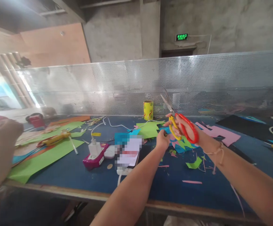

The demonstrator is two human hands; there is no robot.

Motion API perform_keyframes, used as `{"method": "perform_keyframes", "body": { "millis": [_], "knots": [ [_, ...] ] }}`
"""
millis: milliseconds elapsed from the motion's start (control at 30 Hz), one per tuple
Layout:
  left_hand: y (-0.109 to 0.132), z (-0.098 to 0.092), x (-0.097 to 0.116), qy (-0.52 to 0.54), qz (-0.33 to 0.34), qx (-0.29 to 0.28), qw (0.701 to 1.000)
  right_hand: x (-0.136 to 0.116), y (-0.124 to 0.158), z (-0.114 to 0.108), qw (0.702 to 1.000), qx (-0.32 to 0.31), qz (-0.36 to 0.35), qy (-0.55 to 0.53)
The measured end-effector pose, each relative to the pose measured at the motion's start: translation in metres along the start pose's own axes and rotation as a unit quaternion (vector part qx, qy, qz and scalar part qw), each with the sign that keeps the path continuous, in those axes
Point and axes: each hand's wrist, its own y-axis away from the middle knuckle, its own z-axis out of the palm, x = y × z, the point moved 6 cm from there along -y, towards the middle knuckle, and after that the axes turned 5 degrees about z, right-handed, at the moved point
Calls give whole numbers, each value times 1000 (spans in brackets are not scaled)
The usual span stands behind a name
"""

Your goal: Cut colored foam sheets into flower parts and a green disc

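My right hand (pixel 179 125) grips a pair of scissors (pixel 190 128) with one red and one yellow handle. Their metal blades point up and away, over the back of the table. My left hand (pixel 162 141) is closed just left of and below them, its fingertips pinched together; what they hold, if anything, I cannot make out. Behind and beside both hands lies a heap of green, blue and pink paper pieces (pixel 182 145). A pink cut sheet (pixel 223 134) rests to the right of my right hand. Thin scraps, among them a pink strip (pixel 192 182), lie nearer the front edge.
A phone (pixel 129 152), a magenta power strip (pixel 92 161) with a white plug, and cables are left of my arms. A yellow can (pixel 148 110) stands before the perforated metal screen (pixel 98 91). At far left, another person's hand (pixel 7 131) is near green sheets (pixel 42 160) and a yellow-handled tool (pixel 55 139).
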Motion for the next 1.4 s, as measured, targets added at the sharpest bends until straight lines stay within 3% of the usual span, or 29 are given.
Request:
{"method": "perform_keyframes", "body": {
  "millis": [67, 167, 267, 500, 700, 933, 1133, 1400],
  "knots": [
    [0, -6, -1, 3, -7, 30, 1000, 16, 12, -17, 999, -33, 23, -33],
    [3, -13, 3, 31, -2, 60, 998, 45, 31, -26, 986, -96, 84, -110],
    [7, -15, 5, 107, -18, 67, 992, 59, 43, -27, 992, -96, 61, -52],
    [8, -16, 8, 207, -70, 84, 972, 48, 52, -9, 977, -114, -39, 175],
    [8, -14, 12, 274, -104, 83, 952, 45, 53, -3, 971, -73, -49, 223],
    [7, -13, 14, 265, -86, 61, 958, 40, 54, -3, 966, -45, -50, 248],
    [5, -19, 11, 226, -82, 86, 967, 38, 56, -3, 965, -31, -39, 259],
    [10, -20, 17, 221, -90, 78, 968, 37, 55, -7, 962, -14, -49, 267]
  ]
}}
